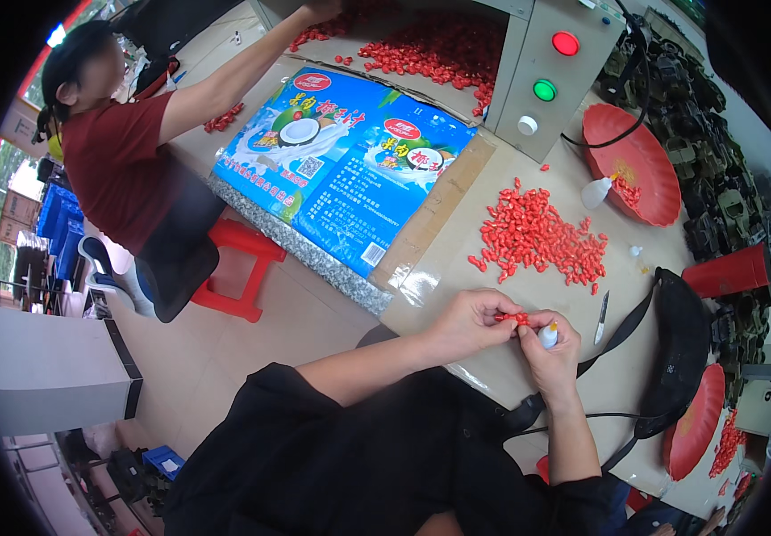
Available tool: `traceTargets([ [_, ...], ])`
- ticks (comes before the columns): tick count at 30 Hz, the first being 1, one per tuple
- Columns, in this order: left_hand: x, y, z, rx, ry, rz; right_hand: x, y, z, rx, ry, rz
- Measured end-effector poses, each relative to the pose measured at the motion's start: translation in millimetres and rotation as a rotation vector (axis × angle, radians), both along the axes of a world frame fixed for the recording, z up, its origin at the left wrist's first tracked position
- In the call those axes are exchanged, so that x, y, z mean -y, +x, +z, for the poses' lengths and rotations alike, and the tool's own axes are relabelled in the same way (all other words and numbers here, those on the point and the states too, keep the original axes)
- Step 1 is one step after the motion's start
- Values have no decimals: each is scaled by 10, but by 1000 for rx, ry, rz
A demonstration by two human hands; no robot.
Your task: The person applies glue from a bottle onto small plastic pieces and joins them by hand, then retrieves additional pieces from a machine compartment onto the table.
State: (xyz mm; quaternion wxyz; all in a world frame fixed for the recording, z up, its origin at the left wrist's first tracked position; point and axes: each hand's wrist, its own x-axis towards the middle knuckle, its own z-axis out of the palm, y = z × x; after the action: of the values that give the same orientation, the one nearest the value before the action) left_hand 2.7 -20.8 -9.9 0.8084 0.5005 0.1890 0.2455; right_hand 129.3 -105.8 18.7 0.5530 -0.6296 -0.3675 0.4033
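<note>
Shines red on the small pieces and dish — white on the held bottle; runs blue with white splashes across the cardboard, speckles grey along the stone edge — glows red, green and white on the buttons.

We see print on blue cardboard, left of centre: large characters, small text lines, red oval logos, square code, barcode at near right corner. Dark mark on pale box, right.

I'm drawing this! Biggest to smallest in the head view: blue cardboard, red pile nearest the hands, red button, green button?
1. Blue cardboard
2. Red pile
3. Red button and green button: too alike to rank.
</note>
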Motion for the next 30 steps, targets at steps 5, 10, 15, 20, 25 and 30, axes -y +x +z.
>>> traceTargets([
  [5,-9,22,57,-58,16,50,-1,37,-43,128,-44,4],
  [10,-51,17,108,-7,37,76,-83,39,-28,-15,-4,56],
  [15,-46,32,94,-11,86,64,-59,44,-71,-59,30,46],
  [20,-9,27,97,43,24,91,-45,22,-45,-115,66,21],
  [25,11,-13,57,92,256,203,-18,108,30,-222,12,-10],
  [30,-32,-52,-38,5,635,165,-35,89,66,-139,-65,36],
])
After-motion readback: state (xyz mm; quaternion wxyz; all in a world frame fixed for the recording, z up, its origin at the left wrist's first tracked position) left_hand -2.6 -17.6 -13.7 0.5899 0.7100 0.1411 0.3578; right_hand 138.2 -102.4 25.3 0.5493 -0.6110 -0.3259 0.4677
